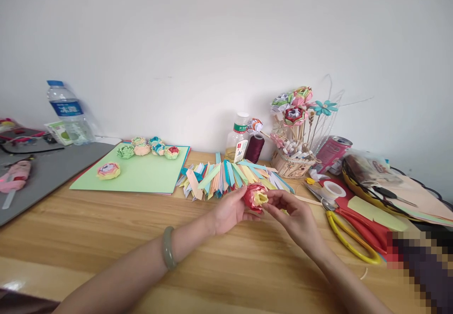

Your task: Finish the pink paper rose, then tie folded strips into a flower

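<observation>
Between my two hands, above the wooden table, is a folded paper flower [254, 197] with red outer petals and a pale yellow centre. My left hand [228, 212] is closed round its left side and underside, thumb near the top. On the other side, the fingertips of my right hand [290, 212] pinch at the yellow centre. Just behind the flower lies a heap of folded paper strips [226, 177] in blue, yellow, peach, green and white. Part of the heap is hidden by the flower and my hands.
Several finished paper flowers [142, 149] rest on green paper sheets [141, 177] at left. Behind stand a glue bottle [236, 139], a thread spool [255, 149] and a flower basket [293, 165]. Scissors [348, 231] and tape [334, 189] lie right. A glue gun [17, 177] is far left.
</observation>
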Available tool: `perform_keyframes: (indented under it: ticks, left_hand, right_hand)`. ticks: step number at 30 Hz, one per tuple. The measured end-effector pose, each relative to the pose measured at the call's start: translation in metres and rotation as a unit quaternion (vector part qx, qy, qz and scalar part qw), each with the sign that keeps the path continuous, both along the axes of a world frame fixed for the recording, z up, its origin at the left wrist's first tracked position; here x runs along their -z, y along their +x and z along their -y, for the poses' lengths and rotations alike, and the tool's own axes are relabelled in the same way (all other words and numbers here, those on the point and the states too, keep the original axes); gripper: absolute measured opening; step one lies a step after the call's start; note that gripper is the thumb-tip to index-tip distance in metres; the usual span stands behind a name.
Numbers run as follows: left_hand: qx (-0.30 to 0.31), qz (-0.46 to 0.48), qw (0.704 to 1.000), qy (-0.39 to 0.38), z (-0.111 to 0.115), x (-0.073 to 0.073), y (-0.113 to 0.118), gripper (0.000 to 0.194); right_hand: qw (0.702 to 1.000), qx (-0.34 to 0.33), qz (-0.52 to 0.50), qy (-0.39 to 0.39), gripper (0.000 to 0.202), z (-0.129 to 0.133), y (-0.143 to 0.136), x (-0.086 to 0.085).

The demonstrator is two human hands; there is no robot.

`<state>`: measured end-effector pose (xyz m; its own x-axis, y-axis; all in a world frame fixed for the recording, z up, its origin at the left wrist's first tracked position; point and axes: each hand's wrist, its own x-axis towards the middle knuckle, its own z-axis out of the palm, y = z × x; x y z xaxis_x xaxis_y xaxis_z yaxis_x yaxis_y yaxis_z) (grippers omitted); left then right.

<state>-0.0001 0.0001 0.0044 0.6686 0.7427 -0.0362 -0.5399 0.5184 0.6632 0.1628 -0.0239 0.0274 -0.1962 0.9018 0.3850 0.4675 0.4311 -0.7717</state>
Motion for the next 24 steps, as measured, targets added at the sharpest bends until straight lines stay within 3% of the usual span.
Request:
perform_keyframes:
  ticks: [7,19,24]
  left_hand:
    - [-0.029,-0.013,0.999,0.017,0.001,0.004,0.002,0.045]
    - [-0.081,-0.172,0.98,0.062,0.005,0.01,0.009,0.058]
    - [-0.085,-0.201,0.973,0.076,0.008,0.007,0.008,0.054]
  right_hand:
    - [0.997,0.012,0.034,0.064,0.011,0.006,0.002,-0.006]
    - [0.996,-0.019,0.071,0.059,0.014,0.007,-0.002,-0.005]
    - [0.999,-0.014,0.05,-0.012,0.017,0.006,-0.002,-0.006]
